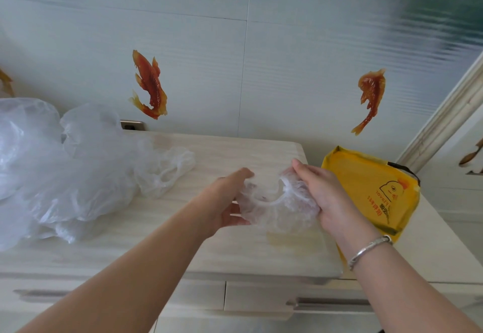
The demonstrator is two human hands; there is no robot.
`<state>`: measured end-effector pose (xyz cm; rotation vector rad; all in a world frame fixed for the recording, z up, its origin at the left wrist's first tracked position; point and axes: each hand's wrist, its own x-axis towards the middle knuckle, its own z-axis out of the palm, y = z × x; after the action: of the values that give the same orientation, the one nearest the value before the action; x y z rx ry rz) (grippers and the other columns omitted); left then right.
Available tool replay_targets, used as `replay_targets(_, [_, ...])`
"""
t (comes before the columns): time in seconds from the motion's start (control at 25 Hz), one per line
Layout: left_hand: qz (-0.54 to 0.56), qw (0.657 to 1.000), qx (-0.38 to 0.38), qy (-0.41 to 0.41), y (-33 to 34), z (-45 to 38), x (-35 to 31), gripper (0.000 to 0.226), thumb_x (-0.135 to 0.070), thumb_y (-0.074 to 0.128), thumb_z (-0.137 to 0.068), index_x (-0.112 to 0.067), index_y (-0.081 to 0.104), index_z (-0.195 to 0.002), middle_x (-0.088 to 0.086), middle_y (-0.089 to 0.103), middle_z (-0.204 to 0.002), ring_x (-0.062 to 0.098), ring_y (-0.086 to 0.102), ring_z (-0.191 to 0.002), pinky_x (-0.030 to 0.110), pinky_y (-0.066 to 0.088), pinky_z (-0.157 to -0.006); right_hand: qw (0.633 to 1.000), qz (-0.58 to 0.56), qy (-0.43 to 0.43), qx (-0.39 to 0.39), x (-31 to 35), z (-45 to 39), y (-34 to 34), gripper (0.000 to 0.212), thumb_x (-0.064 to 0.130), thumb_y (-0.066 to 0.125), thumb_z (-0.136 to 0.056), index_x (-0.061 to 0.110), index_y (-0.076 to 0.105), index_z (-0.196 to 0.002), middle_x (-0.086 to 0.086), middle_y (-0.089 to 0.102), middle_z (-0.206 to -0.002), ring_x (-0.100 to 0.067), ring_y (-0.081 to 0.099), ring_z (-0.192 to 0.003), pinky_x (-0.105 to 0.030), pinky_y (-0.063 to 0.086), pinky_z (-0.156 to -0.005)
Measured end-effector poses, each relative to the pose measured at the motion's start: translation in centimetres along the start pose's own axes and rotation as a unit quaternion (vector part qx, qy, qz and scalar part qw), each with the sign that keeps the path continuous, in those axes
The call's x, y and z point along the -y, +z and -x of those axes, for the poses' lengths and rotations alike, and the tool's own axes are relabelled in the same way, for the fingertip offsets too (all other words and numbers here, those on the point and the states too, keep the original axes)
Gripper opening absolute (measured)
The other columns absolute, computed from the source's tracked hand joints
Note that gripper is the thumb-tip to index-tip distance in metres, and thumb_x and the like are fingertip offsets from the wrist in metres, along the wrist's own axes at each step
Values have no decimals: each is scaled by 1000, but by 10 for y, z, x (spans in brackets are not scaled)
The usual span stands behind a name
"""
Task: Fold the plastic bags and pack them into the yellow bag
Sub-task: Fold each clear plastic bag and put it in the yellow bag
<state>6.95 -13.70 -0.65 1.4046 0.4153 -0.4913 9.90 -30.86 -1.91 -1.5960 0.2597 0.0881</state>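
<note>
A crumpled clear plastic bag (pixel 277 204) hangs just above the wooden cabinet top (pixel 235 249), held between both hands. My left hand (pixel 224 202) grips its left side with curled fingers. My right hand (pixel 324 197) clutches the bunched right side, fingers wrapped round it. The yellow bag (pixel 376 189) with a duck print stands to the right of the cabinet, right behind my right hand, its mouth facing up and left. A loose pile of clear plastic bags (pixel 73 176) lies on the left part of the cabinet top.
The tiled wall with fish stickers (pixel 150 84) rises behind the cabinet. A wall socket (pixel 132 125) sits at the cabinet's back edge. Drawers with a handle (pixel 326 302) run along the front. A white door frame (pixel 444 123) stands at the right.
</note>
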Motion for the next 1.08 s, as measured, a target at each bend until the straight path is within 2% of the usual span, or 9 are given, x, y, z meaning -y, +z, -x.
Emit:
replay_targets(0.12, [-18,996,-59,66,5,-2,4,8,-11,61,-89,-7,65,-84,5,57,-67,16,55,-54,23,55,-51,996,8,89,-24,-2,-6,-3,40,48,51,-95,13,68,-100,-9,72,-99,-27,69,-90,-40,57,-76])
replay_targets(0.2, [-22,981,-142,133,3,-8,6,24,-12,66,-88,-11,51,-69,3,48,-64,14,48,-48,24,53,-49,991,0,133,23,-4,-5,-3,47,57,52,-91,15,67,-106,-6,72,-99,-26,69,-90,-38,57,-73])
replay_targets(0.28, [-81,950,-222,205,-2,-13,6,30,-14,70,-84,-12,45,-67,1,47,-63,15,47,-48,28,53,-52,991,19,112,67,-7,-3,0,42,45,66,-86,12,64,-112,-7,70,-101,-26,68,-89,-38,55,-75])
replay_targets(0.4, [-183,904,-282,264,-5,-17,9,28,-22,73,-81,-9,49,-76,-2,49,-65,19,49,-57,35,52,-61,994,79,66,21,-11,-2,3,35,14,68,-87,17,54,-118,-9,64,-98,-20,64,-73,-27,53,-59])
replay_targets(0.52, [-263,901,-270,215,-5,-21,20,35,-36,71,-83,-12,45,-87,0,51,-77,25,58,-70,37,51,-66,960,273,-54,-20,-19,-9,-1,31,12,57,-92,17,48,-121,-3,54,-80,-14,54,-58,-21,40,-45])
replay_targets(0.76, [-329,928,-157,77,6,-12,33,61,-51,60,-87,-5,35,-118,10,49,-110,27,65,-58,42,59,-57,882,428,-197,2,-29,-9,-10,29,18,56,-94,15,49,-122,-1,55,-115,-13,53,-102,-21,38,-79])
replay_targets(0.88, [-483,849,-168,133,0,-7,31,56,-47,58,-89,-9,37,-124,7,44,-120,29,64,-90,42,57,-75,828,475,-295,35,-22,9,-15,15,13,57,-92,22,55,-104,8,55,-105,-8,52,-98,-17,41,-76])
replay_targets(0.96, [-538,772,-185,283,-4,-4,31,30,-24,56,-93,-16,45,-120,-1,44,-120,22,49,-110,36,50,-85,803,504,-308,75,-21,24,-18,10,15,57,-92,24,57,-98,10,54,-99,-7,52,-95,-17,43,-77])
replay_targets(1.08, [-555,701,-76,443,-9,-7,33,31,-1,52,-90,-17,61,-115,-8,55,-121,15,44,-116,33,46,-92,777,542,-299,114,-28,39,-24,21,25,54,-95,23,55,-116,8,54,-116,-9,48,-111,-19,40,-89])
